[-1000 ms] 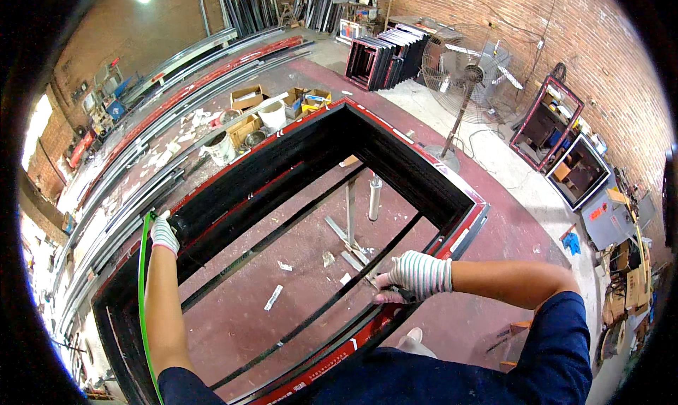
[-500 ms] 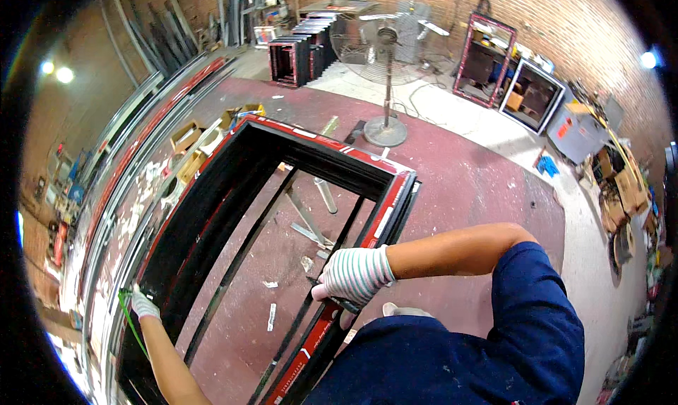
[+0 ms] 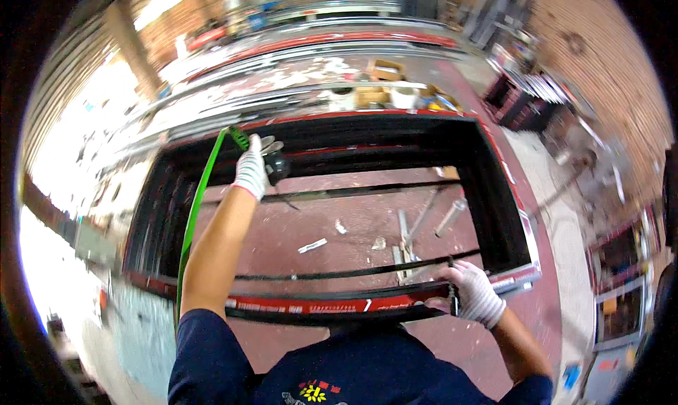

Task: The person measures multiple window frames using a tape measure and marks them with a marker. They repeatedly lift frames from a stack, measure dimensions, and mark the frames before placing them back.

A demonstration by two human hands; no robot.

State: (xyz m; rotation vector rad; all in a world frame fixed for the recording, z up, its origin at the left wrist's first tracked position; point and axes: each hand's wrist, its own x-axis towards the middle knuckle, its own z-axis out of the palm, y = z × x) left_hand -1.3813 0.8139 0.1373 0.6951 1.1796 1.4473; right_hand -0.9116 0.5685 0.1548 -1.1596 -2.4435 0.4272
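A deep stack of black rectangular frames (image 3: 395, 133) with red film along the top edges lies in front of me. My left hand (image 3: 252, 166), in a white striped glove, reaches over its left part, fingers closed on a green strap (image 3: 194, 221). The strap bends at the hand and runs down toward me outside my left forearm. Beside those fingers are a rounded black thing (image 3: 278, 168) and something silvery, too blurred to name. My gloved right hand (image 3: 474, 292) is at the near rim, right of its middle, closed round a narrow dark tool (image 3: 453, 292) of unclear kind.
Dark crossbars (image 3: 367, 267) span the frame opening above a reddish floor (image 3: 339, 225) with scraps. Beyond the stack lie cardboard boxes (image 3: 387, 70) and long metal profiles (image 3: 318, 38). Upright dark frames (image 3: 519, 101) stand at the far right, near a blurred fan (image 3: 583, 158).
My view has swung left, so the frame stack now lies crosswise. My left hand has come inward over the stack with the green strap. My right hand stays near the close rim.
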